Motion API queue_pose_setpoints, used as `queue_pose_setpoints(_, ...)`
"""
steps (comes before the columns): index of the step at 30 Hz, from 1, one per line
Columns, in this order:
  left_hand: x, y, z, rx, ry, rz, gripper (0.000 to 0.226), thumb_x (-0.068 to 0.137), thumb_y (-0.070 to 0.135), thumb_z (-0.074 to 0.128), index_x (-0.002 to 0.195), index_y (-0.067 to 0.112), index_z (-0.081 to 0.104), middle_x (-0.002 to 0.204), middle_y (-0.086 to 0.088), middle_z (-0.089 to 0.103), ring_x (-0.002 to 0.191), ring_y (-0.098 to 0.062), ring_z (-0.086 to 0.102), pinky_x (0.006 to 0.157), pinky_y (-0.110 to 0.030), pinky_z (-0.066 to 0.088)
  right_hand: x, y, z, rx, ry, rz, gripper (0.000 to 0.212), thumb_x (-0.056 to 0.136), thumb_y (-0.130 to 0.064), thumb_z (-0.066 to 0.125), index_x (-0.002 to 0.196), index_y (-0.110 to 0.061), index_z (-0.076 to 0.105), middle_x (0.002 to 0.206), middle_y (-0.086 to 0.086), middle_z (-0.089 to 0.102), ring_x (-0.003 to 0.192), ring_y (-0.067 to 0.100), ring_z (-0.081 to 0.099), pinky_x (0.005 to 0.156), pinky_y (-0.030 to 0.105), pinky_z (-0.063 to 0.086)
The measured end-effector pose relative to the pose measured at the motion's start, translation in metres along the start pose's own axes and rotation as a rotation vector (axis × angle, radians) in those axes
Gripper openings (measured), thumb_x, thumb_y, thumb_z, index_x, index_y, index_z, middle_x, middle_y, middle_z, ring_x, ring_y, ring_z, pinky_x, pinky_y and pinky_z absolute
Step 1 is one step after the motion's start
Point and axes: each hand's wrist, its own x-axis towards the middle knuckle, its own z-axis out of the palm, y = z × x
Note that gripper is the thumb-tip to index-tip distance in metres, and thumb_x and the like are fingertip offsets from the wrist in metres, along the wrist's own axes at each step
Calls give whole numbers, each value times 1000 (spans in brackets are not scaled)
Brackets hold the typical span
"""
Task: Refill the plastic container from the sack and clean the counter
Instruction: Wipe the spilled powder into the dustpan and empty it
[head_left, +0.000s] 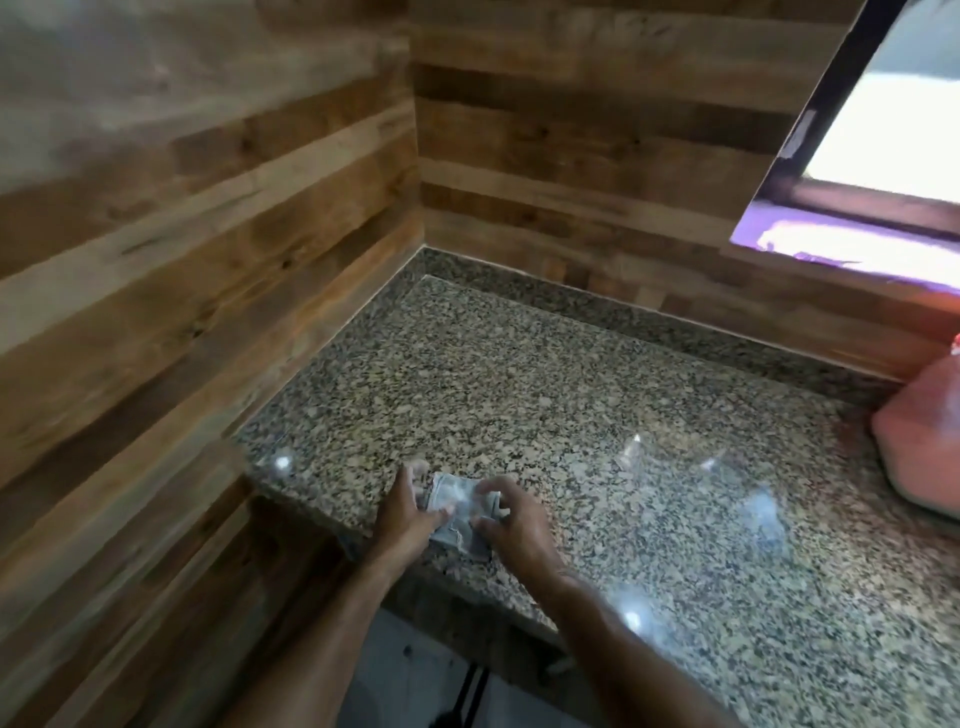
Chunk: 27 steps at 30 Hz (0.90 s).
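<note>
A folded grey cloth (457, 512) lies on the speckled granite counter (571, 405) near its front left edge. My left hand (410, 512) presses its left side with the thumb on the fabric. My right hand (511, 525) holds its right side, fingers curled over it. A pink plastic container or sack (919, 441) shows only partly at the right edge of the counter. The frame is blurred by motion.
Wood-plank walls (208, 260) meet in a corner behind the counter. A window (883, 156) with a dark frame sits at the upper right. Below the counter's front edge there is grey floor (405, 675).
</note>
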Motion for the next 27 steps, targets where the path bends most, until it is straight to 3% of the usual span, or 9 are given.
queue_pose_setpoints(3, 21, -12, -2, 251, -10, 81, 53, 85, 16, 82, 131, 25, 56, 117, 4, 61, 109, -20, 62, 80, -28, 49, 24, 13, 15, -137, 29, 56, 29, 96, 4, 58, 109, -22, 63, 101, 1, 67, 75, 18, 74, 62, 34, 65)
queue_pose_setpoints(5, 30, -22, -2, 389, -19, 126, 41, 83, 15, 83, 119, 24, 65, 118, 4, 64, 104, -17, 62, 80, -26, 46, 36, 23, 24, -301, 51, 60, 24, 96, -3, 61, 111, -22, 62, 102, -4, 66, 76, 10, 68, 61, 26, 62)
queue_pose_setpoints(8, 37, -38, -2, 530, -13, 157, 36, 80, 24, 86, 110, 32, 68, 121, 2, 59, 106, -17, 56, 84, -29, 47, 44, 38, 33, -493, 98, 24, 18, 97, -12, 62, 111, -25, 62, 111, -1, 61, 81, 1, 56, 52, 10, 44)
queue_pose_setpoints(12, 40, -47, -4, 574, -14, 218, 43, 77, 32, 87, 116, 35, 69, 124, 4, 54, 115, -21, 52, 88, -32, 45, 45, 49, 31, -461, 122, -3, 18, 97, -13, 62, 111, -25, 63, 113, -1, 56, 87, 4, 57, 55, 9, 47)
queue_pose_setpoints(14, 36, -46, -4, 576, 8, 216, 53, 74, 39, 89, 123, 37, 67, 134, 3, 51, 122, -21, 49, 98, -42, 47, 37, 52, 22, -406, 133, 4, 26, 96, -11, 64, 117, -26, 63, 115, -4, 54, 88, 5, 58, 56, 9, 49)
queue_pose_setpoints(17, 28, -39, 0, 584, 75, 193, 64, 70, 45, 90, 127, 33, 63, 142, -2, 50, 125, -23, 47, 107, -52, 41, 20, 52, 1, -364, 193, -30, 31, 95, -19, 66, 123, -31, 61, 120, -5, 57, 96, 8, 61, 69, 18, 58)
queue_pose_setpoints(19, 14, -31, 9, 587, 106, 198, 64, 72, 45, 90, 128, 29, 63, 143, -5, 49, 127, -25, 45, 106, -49, 40, 0, 52, -21, -327, 232, -70, 32, 95, -23, 67, 126, -29, 60, 120, -5, 58, 97, 9, 63, 77, 27, 62)
queue_pose_setpoints(23, -30, -10, 43, 573, 114, 257, 65, 78, 51, 83, 132, 26, 58, 146, -10, 49, 130, -29, 43, 98, -47, 49, -53, 63, -77, -250, 268, -92, 30, 96, -21, 68, 125, -24, 60, 113, -3, 64, 92, 5, 65, 68, 16, 58)
queue_pose_setpoints(27, -100, 12, 100, 607, 122, 446, 63, 85, 55, 74, 135, 21, 57, 133, -11, 57, 123, -34, 51, 94, -48, 47, -126, 94, -150, -212, 303, -112, 31, 97, -28, 68, 127, -21, 62, 109, 1, 68, 96, 10, 69, 71, 23, 61)
